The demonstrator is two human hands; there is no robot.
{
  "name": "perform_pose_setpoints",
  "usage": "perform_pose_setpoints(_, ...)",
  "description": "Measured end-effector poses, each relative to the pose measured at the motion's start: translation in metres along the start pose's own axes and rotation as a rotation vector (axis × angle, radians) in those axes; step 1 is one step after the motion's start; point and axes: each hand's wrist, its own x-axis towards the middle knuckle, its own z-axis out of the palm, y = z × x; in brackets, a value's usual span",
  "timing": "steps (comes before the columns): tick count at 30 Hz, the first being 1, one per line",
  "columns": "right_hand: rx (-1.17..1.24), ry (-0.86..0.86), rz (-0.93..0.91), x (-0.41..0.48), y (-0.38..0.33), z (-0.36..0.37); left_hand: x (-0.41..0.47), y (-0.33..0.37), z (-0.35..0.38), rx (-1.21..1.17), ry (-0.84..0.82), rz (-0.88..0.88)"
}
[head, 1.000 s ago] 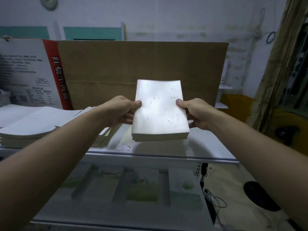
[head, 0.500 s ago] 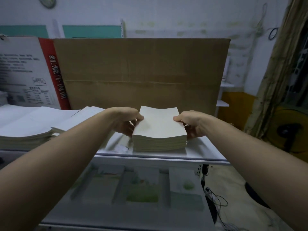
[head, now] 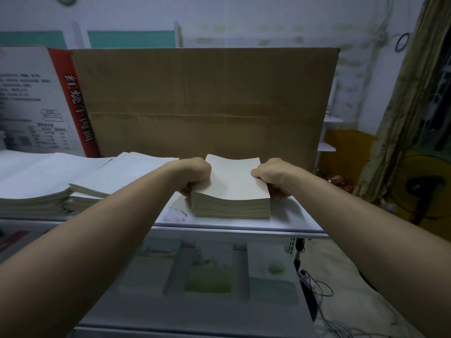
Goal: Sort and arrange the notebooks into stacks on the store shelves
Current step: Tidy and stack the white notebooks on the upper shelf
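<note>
A thick stack of pale notebooks [head: 231, 186] lies flat on the upper white shelf [head: 292, 215], right of centre. My left hand [head: 195, 174] grips its left side and my right hand [head: 271, 176] grips its right side, thumbs on the top cover. Further left on the same shelf lie wider stacks of white notebooks [head: 48, 186], partly overlapping one another.
A large flattened cardboard box [head: 207, 101] stands upright behind the stacks along the shelf's back. The lower shelf [head: 195, 320] holds rows of notebooks with green picture covers [head: 207, 276]. Cables [head: 317, 289] trail on the floor at right, beside a yellow fan [head: 424, 186].
The stack, held up tilted in the air a second ago, has come down flat onto the upper shelf. Both hands still hold its sides.
</note>
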Motion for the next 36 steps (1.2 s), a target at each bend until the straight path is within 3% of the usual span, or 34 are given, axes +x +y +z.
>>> perform_pose_setpoints(4,-0.220,0.155,-0.047,0.006,0.005,0.001,-0.005,0.005,0.009,0.090,0.032,0.009)
perform_pose_setpoints(13,-0.198,0.124,-0.086,0.004,0.010,-0.001,-0.008,0.009,0.010,0.090,0.067,0.026)
perform_pose_setpoints(22,-0.403,0.165,-0.147,-0.002,0.005,-0.003,-0.017,0.005,-0.009,0.021,-0.004,0.033)
perform_pose_setpoints(26,-0.628,0.299,-0.347,-0.018,-0.021,-0.007,-0.034,-0.011,-0.062,0.057,0.148,0.158)
perform_pose_setpoints(31,-0.359,0.052,-0.558,-0.054,-0.083,0.048,-0.052,-0.065,-0.143,0.306,0.322,0.232)
perform_pose_setpoints(33,-0.226,-0.091,-0.531,-0.063,-0.104,0.083,-0.059,-0.092,-0.165,0.342,0.340,0.265)
perform_pose_setpoints(36,-0.122,-0.218,-0.335,-0.065,-0.124,0.131,-0.055,-0.127,-0.189,0.362,0.387,0.331)
